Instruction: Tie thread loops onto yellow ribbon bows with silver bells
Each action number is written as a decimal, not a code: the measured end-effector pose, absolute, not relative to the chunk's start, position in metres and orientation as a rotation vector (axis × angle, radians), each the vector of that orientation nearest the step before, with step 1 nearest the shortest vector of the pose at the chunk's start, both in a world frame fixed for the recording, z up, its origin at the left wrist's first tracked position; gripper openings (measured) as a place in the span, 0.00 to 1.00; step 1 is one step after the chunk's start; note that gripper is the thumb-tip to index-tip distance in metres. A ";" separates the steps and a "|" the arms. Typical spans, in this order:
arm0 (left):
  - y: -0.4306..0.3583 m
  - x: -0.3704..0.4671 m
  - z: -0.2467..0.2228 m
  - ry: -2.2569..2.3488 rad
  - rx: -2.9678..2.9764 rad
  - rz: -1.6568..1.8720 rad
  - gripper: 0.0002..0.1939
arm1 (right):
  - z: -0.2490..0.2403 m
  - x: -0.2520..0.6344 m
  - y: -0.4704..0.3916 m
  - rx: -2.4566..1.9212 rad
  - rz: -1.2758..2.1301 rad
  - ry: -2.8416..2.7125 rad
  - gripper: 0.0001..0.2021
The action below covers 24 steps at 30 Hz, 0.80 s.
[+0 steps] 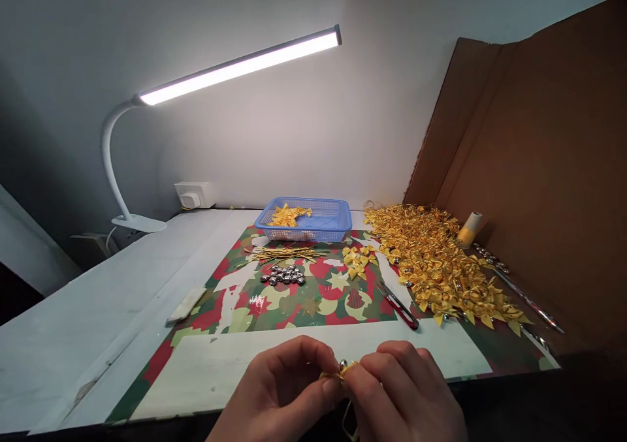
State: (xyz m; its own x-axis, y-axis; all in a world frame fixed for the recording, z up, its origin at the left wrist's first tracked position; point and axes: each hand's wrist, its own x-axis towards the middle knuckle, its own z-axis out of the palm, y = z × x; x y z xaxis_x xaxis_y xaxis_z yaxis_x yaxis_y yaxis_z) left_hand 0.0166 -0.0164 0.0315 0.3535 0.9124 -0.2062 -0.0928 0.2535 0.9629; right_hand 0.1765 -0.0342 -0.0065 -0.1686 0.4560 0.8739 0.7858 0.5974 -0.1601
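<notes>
Both grips, left hand (279, 390) and right hand (406, 393), pinch yellow bow (343, 369).

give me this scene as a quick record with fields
left hand: left hand pinches a small yellow bow
right hand: right hand pinches the same bow
bell: small silver bell at the bow
mat: bells pile, gold ties, snips
basket: blue basket, a few bows inside
right side: big bow heap
light: desk lamp on

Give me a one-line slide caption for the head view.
Left hand and right hand pinch a small yellow bow with a bell above the patterned mat.
</notes>
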 end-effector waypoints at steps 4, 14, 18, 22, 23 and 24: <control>-0.016 0.017 0.030 0.969 1.050 0.878 0.09 | -0.007 0.177 -0.035 -1.064 -0.396 -1.809 0.08; -0.015 0.015 0.027 0.974 1.049 0.896 0.08 | -0.009 0.175 -0.034 -1.076 -0.394 -1.837 0.07; -0.016 0.014 0.025 0.972 1.029 0.914 0.09 | -0.009 0.175 -0.035 -1.111 -0.342 -1.829 0.07; -0.016 0.013 0.025 0.952 1.019 0.900 0.07 | -0.010 0.179 -0.035 -1.064 0.022 -1.730 0.06; -0.016 0.013 0.026 0.944 1.018 0.887 0.06 | -0.010 0.180 -0.034 -1.031 0.145 -1.708 0.07; -0.017 0.012 0.026 0.939 1.008 0.875 0.06 | -0.010 0.181 -0.033 -1.000 0.257 -1.695 0.09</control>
